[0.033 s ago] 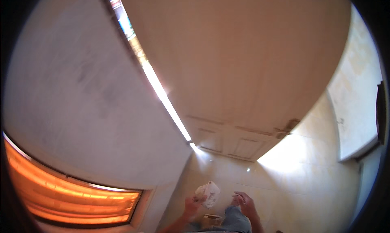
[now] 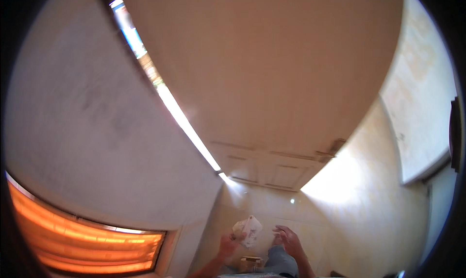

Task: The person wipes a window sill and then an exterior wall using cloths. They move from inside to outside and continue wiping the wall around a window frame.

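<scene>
At the lower middle, my left hand (image 2: 228, 243) is closed on a white, crumpled-looking packet (image 2: 249, 231) with faint darker marks; it looks like a small plastic bag. What is inside it cannot be made out. My right hand (image 2: 287, 239) is a little to the right of the packet, apart from it. Its fingers are loosely bent and somewhat apart, with nothing visible in them. Both hands are over my lap, near a knee in blue trousers (image 2: 280, 259).
A large brown panelled door (image 2: 272, 84) stands ajar ahead, its handle (image 2: 326, 155) on the right edge. Light falls on the tiled floor (image 2: 330, 229). A grey wall (image 2: 92, 118) rises at left, above an orange-curtained window (image 2: 87, 239). A pale wall (image 2: 420, 93) is at right.
The view has turned slightly, so the door and walls sit a little further left in the picture. My hands and the packet stay nearly in place.
</scene>
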The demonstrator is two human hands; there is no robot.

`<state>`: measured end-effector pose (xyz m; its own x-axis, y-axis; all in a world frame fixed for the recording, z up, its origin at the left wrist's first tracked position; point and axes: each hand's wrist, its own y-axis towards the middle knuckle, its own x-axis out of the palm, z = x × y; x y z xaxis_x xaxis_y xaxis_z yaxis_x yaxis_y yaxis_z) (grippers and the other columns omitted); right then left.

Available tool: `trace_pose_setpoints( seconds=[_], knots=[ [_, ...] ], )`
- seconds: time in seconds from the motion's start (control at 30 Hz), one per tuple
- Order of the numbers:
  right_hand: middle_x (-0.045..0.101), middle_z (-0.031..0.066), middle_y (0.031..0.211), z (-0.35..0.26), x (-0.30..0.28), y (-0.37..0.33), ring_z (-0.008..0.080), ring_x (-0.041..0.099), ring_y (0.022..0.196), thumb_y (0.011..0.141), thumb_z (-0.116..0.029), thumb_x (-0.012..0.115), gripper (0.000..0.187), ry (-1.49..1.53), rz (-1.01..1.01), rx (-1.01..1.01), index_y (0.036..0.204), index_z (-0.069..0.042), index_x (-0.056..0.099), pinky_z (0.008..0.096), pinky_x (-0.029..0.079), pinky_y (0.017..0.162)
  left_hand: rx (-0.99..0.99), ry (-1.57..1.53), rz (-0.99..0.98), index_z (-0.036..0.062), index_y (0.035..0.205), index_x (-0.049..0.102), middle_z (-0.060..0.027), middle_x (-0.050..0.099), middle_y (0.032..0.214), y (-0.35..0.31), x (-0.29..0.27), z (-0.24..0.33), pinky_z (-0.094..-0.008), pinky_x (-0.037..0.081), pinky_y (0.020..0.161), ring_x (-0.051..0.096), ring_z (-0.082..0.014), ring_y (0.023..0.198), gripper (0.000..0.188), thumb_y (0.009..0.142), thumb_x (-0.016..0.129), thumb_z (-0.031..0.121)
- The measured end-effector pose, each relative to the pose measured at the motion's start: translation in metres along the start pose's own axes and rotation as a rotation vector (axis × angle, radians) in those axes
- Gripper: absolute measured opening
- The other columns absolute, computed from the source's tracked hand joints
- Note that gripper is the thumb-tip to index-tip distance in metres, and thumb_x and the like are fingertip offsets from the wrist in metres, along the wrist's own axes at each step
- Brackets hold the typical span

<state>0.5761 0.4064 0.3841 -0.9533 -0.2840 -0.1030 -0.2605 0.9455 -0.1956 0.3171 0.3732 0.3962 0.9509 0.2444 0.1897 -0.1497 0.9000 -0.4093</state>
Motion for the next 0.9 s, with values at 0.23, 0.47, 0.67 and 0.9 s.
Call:
trace_pose_setpoints(
  seconds=[0.23, 0.47, 0.67, 0.9],
  knots=[
    [0.071, 0.0143, 0.103, -0.068, -0.164, 0.007, 0.0204, 0.071, 0.096, 0.090, -0.027, 0.076, 0.046, -0.014, 0.275, 0.008, 0.126, -0.001, 0.062, 0.0326, 0.057, 0.087, -0.048, 0.064, -0.377, -0.0069, 0.120, 0.065, -0.0089, 0.071, 0.105, 0.052, 0.221, 0.055, -0.0266, 0.055, 0.079, 0.067, -0.0122, 0.091, 0.039, 0.092, 0.074, 0.018],
    [0.071, 0.0114, 0.091, -0.097, -0.277, -0.017, 0.0166, 0.069, 0.086, 0.082, -0.025, 0.085, 0.046, 0.054, 0.513, 0.125, 0.112, 0.004, 0.065, 0.0296, 0.056, 0.079, 0.047, 0.224, -0.725, -0.0056, 0.122, 0.064, -0.0100, 0.070, 0.107, 0.090, 0.342, 0.072, -0.0287, 0.056, 0.082, 0.067, -0.0150, 0.094, 0.041, 0.092, 0.075, 0.021],
    [0.070, 0.0113, 0.091, -0.094, -0.346, 0.003, 0.0166, 0.067, 0.083, 0.082, -0.022, 0.085, 0.039, 0.266, 0.568, 0.097, 0.101, 0.003, 0.062, 0.0288, 0.053, 0.074, -0.027, 0.332, -0.850, -0.0050, 0.123, 0.064, -0.0108, 0.072, 0.105, 0.131, 0.425, 0.084, -0.0289, 0.057, 0.078, 0.070, -0.0159, 0.089, 0.044, 0.092, 0.075, 0.023],
    [0.069, 0.0133, 0.099, -0.096, -0.428, 0.070, 0.0186, 0.067, 0.092, 0.091, -0.023, 0.075, 0.041, 0.364, 0.575, 0.095, 0.114, 0.007, 0.059, 0.0284, 0.053, 0.083, -0.001, 0.278, -0.923, -0.0061, 0.129, 0.060, -0.0129, 0.071, 0.112, 0.203, 0.524, 0.094, -0.0294, 0.058, 0.082, 0.069, -0.0166, 0.096, 0.048, 0.094, 0.073, 0.025]
  ],
)
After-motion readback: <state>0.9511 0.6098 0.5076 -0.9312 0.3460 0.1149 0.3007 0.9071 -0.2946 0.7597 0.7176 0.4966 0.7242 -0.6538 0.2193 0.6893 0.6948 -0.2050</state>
